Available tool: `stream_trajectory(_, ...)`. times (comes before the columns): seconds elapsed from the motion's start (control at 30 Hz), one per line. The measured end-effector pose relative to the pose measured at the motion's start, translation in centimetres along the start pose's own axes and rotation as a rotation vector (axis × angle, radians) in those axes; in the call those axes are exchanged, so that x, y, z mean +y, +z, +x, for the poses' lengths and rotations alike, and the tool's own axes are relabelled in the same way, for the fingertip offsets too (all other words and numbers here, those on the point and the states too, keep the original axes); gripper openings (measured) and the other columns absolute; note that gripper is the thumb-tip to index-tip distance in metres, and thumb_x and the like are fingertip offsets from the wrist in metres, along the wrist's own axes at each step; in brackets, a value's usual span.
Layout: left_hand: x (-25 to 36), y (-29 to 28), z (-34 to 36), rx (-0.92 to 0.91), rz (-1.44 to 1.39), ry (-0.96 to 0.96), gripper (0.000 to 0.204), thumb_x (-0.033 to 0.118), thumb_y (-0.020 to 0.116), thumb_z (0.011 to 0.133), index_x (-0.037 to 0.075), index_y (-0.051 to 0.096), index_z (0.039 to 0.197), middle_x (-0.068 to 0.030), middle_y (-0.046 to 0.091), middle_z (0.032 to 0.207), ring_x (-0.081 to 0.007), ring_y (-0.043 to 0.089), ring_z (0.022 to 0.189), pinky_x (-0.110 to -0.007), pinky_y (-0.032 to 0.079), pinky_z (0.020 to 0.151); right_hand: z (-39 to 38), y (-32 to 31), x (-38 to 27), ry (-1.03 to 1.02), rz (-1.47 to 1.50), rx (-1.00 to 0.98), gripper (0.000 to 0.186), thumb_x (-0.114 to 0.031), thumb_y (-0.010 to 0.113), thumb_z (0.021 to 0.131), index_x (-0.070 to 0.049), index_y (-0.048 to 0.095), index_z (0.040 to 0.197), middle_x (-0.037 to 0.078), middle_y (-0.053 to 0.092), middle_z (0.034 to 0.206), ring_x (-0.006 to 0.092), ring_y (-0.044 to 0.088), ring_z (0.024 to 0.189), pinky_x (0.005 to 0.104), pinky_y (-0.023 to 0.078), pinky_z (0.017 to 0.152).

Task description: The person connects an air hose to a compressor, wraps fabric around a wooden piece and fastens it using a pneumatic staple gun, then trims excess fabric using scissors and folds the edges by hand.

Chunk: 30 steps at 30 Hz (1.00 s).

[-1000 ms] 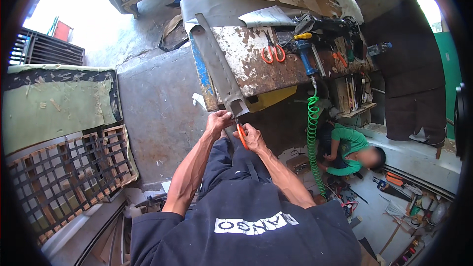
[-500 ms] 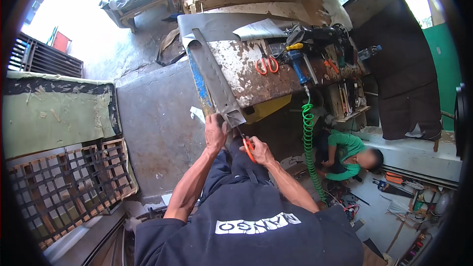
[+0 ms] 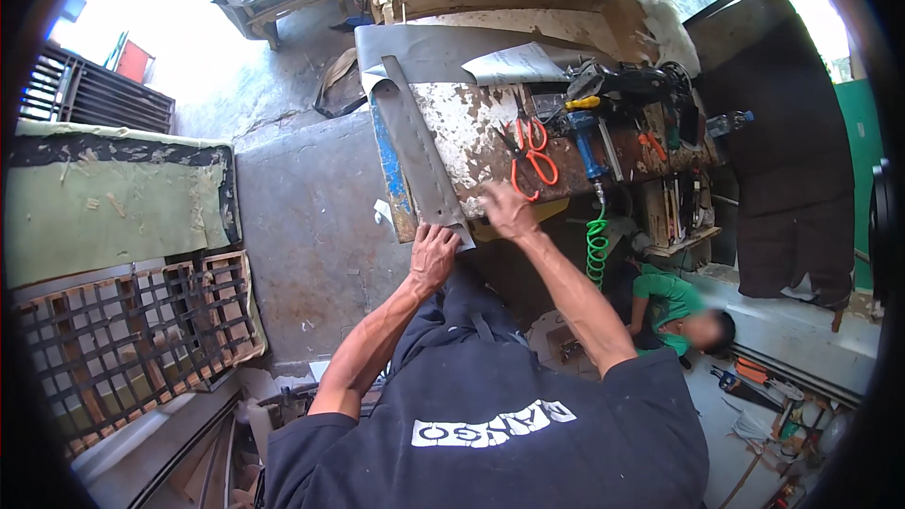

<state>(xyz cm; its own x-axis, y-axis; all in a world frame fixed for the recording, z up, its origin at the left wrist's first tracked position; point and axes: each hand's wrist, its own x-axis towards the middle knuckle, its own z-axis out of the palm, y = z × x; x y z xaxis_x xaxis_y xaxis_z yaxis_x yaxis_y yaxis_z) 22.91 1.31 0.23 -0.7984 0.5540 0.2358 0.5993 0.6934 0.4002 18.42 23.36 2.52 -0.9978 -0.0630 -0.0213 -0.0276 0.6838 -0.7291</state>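
A long grey strip of sheet material point(image 3: 415, 137) lies along the left edge of the worn workbench point(image 3: 452, 132). My left hand point(image 3: 433, 254) is closed on the strip's near end, which hangs at the bench corner. Just right of it, my right hand point(image 3: 509, 211) is over the bench's front edge, slightly blurred, its fingers apart and nothing seen in them. Beyond its fingertips lie orange-handled scissors point(image 3: 539, 168), with a second orange-handled pair point(image 3: 535, 135) right behind them.
A blue air tool point(image 3: 589, 146) on a green coiled hose point(image 3: 597, 250) lies to the right, by a pale sheet point(image 3: 514, 64). A person in green point(image 3: 671, 297) sits low at right. At left stand a padded panel point(image 3: 123, 198) and a webbed frame point(image 3: 141, 330).
My right hand has let go of the scissors, which now lie on the bench beside the other pair. It has moved up and right. My left hand stays at the strip's end.
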Motion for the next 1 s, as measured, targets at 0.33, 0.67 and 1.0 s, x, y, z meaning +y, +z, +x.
stream_trajectory(0.33,7.1,-1.4,-1.7,-0.307,-0.185,0.53,0.027,0.019,0.067,0.074,0.011,0.068,0.1,-0.0047,0.063,0.083,-0.0198,0.065,0.086,-0.034,0.049,0.085,1.6,6.4,-1.7,0.181,0.127,-0.165,0.047,-0.025,0.085,0.07,-0.004,0.055,0.099,0.016,0.062,0.09,0.0334,0.061,0.087,0.045,0.048,0.078)
stream_trajectory(0.67,0.1,-0.6,-6.4,0.146,-1.067,-1.253,0.025,0.02,0.058,0.1,0.001,0.066,0.114,-0.0074,0.069,0.095,-0.0133,0.064,0.084,-0.028,0.053,0.075,-3.1,2.1,2.6,0.681,0.625,-0.313,0.025,-0.021,0.06,0.098,-0.003,0.063,0.115,0.007,0.068,0.093,0.012,0.064,0.075,0.0283,0.057,0.064)
stream_trajectory(1.0,0.2,1.0,-2.7,0.251,-0.442,-0.723,0.013,0.007,0.068,0.087,0.007,0.063,0.099,-0.0112,0.066,0.091,-0.0294,0.067,0.084,-0.038,0.052,0.071,-3.0,3.8,1.6,0.058,0.142,-0.094,0.015,-0.019,0.064,0.091,-0.008,0.069,0.101,0.013,0.069,0.093,0.034,0.067,0.088,0.0393,0.054,0.077)
